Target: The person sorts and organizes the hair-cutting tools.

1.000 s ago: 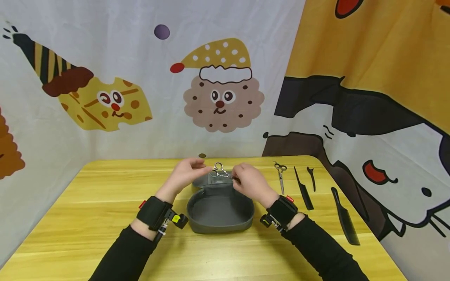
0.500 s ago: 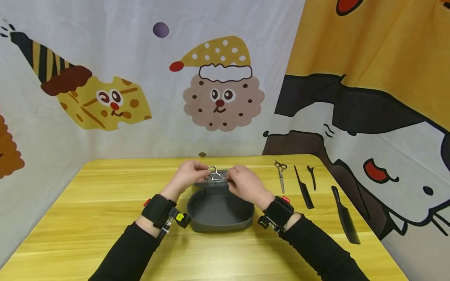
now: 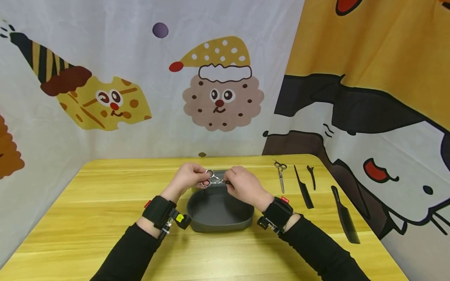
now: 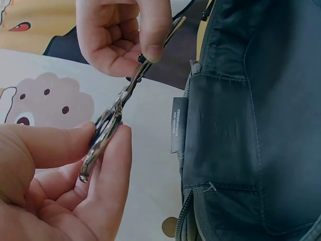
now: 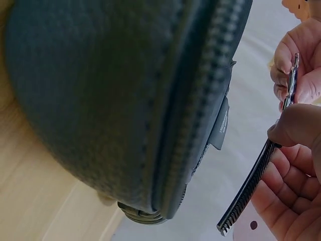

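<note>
Thinning shears [image 3: 215, 180] are held out between both hands over the back of a grey zip case [image 3: 220, 227]. My left hand [image 3: 190, 178] pinches their finger rings between thumb and fingers. At the other end, my right hand [image 3: 245, 186] grips the blade part, thumb on top. In the right wrist view a toothed blade [image 5: 249, 183] sticks out past that hand. The case lies unzipped, its lid folded back beneath the hands; the left wrist view shows its dark lining [image 4: 218, 130] and a small fabric label [image 4: 177, 124].
To the right on the wooden table [image 3: 105, 210] lie another pair of scissors [image 3: 281, 177], a tail comb [image 3: 304, 191], a small dark hair clip [image 3: 312, 179] and a wide handled comb [image 3: 346, 218]. A cartoon-printed curtain [image 3: 140, 144] hangs behind the table.
My left hand, first with fingers apart beside the rings, has taken hold of them. My right hand has moved slightly left and the shears sit a little lower.
</note>
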Tool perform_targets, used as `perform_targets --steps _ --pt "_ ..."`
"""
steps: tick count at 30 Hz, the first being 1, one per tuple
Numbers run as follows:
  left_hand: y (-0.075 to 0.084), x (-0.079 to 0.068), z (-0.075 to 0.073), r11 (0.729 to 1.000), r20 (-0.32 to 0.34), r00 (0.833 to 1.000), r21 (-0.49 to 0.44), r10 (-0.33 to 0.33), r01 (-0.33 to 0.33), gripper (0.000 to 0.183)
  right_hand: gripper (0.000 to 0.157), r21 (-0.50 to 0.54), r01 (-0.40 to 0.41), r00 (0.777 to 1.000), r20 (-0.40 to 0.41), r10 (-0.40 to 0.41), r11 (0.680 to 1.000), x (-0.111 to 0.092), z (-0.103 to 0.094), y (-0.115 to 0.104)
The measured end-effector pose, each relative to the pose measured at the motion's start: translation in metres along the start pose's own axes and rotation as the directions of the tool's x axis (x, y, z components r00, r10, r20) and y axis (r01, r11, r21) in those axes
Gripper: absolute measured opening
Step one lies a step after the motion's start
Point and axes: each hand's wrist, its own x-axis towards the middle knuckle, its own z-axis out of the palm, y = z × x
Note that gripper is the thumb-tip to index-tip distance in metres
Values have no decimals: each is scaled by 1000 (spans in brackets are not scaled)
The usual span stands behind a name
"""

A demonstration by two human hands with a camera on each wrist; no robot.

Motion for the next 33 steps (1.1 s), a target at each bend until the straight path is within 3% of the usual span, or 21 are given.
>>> perform_targets --steps 11,26,33 --pt "-4 -4 3 998 -53 999 -61 4 -7 18 15 3 15 1000 -25 -15 1000 1 -3 -1" --pt "-7 -13 4 994 -158 986 -97 44 -60 18 15 27 -28 999 -32 29 999 4 -5 2" --pt "-7 -14 -1 988 -188 982 -142 24 -52 18 31 127 -98 993 -46 105 987 -3 -8 9"
